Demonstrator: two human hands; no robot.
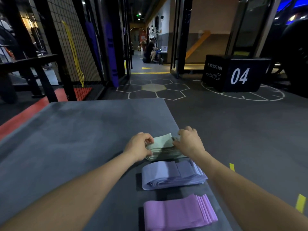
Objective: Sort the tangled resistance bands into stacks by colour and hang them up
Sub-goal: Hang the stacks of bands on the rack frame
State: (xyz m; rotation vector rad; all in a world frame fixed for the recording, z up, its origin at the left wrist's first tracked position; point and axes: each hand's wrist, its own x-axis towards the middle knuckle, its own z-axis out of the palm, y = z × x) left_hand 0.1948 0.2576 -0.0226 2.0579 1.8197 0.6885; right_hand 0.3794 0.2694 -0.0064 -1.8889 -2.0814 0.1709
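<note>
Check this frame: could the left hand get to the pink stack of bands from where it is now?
Probably yes. The left hand grips the green stack, and the pink stack lies nearer the person on the same grey mat, uncovered. Only the lilac stack lies between, low and flat.

Pink stack (180, 212) bottom-cropped

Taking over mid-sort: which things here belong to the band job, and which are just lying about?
Job: green bands, gripped by left hand and right hand; lavender stack; pink stack; grey mat; yellow band hanging on wire grid.
Bystanders: plyo box; black bench.
</note>
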